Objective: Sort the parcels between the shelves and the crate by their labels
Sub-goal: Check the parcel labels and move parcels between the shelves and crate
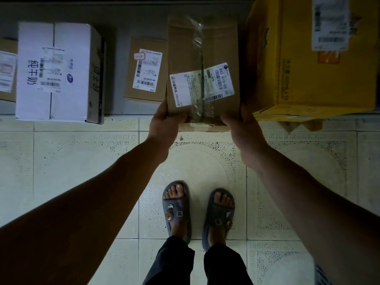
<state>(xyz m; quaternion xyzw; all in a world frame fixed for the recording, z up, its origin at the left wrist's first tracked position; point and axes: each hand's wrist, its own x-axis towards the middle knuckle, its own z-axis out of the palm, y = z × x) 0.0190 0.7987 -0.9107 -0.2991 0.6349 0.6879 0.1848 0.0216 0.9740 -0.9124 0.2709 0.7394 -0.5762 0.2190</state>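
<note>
I hold a brown cardboard parcel (218, 48) with both hands over the front edge of a grey shelf (127, 19). My left hand (164, 124) grips its near left corner and my right hand (244, 128) grips its near right corner. Clear tape runs along the parcel's top, and a white label reading "B63 H10-00 59" lies across it. The parcel's far end reaches in between a small brown box (146, 70) on its left and a big yellow carton (308, 58) on its right.
A white carton (55, 73) with black characters stands at the shelf's left, and another labelled box (7, 70) shows at the left edge. Below the shelf is pale patterned tile floor (82, 161), where my feet in grey slippers (197, 210) stand.
</note>
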